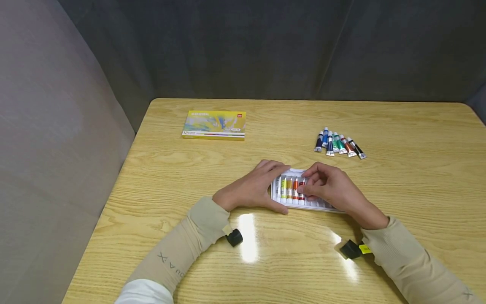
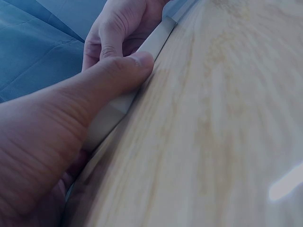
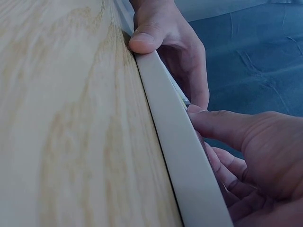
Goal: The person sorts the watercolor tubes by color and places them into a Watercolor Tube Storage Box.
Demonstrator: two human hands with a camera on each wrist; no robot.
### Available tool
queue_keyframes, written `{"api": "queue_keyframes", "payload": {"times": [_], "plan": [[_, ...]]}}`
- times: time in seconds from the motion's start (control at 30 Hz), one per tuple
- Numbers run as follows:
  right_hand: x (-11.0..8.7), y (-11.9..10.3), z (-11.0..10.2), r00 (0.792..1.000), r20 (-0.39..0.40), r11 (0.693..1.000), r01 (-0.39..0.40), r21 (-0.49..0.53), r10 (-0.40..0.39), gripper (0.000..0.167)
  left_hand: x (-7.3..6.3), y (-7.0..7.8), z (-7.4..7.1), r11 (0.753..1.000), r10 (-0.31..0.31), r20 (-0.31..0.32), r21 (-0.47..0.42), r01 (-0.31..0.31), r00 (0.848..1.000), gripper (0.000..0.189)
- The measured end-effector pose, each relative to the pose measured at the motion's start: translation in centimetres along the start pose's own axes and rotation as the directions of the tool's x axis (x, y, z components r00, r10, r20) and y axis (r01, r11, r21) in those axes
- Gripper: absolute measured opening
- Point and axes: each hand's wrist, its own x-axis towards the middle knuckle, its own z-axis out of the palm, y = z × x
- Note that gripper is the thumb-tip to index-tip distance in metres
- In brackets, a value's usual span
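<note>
A white tray [image 1: 317, 206] lies on the table's middle, with several paint tubes [image 1: 288, 188] side by side in its left part. My left hand [image 1: 272, 188] grips the tray's left end, thumb on the near wall and fingers over the far wall. My right hand [image 1: 305, 188] reaches over the tray from the right, and its fingertips pinch a red tube [image 1: 301, 190] lying in a slot. The left wrist view shows the left thumb [image 2: 130, 66] pressed on the tray wall [image 2: 113, 113]. In the right wrist view, the tray wall [image 3: 184, 161] runs past my right hand [image 3: 251, 156].
Several loose paint tubes [image 1: 339, 144] lie fanned out at the back right. A yellow paint box [image 1: 214, 125] lies flat at the back left. The wooden table [image 1: 410, 185] is backed by grey fabric walls.
</note>
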Motion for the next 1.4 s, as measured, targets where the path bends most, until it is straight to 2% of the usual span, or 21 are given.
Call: {"api": "queue_keyframes", "payload": {"times": [0.8, 1.17, 1.4], "plan": [[-0.1, -0.1, 0.0, 1.000, -0.004, 1.000, -0.002, -0.010, 0.002, 0.041, -0.1, 0.1, -0.2, 1.000, 0.004, 0.001, -0.010, -0.004, 1.000, 0.114], [-0.1, -0.7, -0.2, 0.999, 0.013, 0.999, -0.036, -0.011, 0.036, 0.041, 0.0, 0.0, -0.1, 1.000, 0.009, -0.003, -0.005, -0.009, 1.000, 0.114], [-0.1, -1.0, -0.5, 0.999, 0.020, 0.998, -0.039, -0.053, 0.040, 0.046, 0.0, 0.0, 0.0, 1.000, 0.014, -0.004, -0.001, -0.014, 1.000, 0.114]]}}
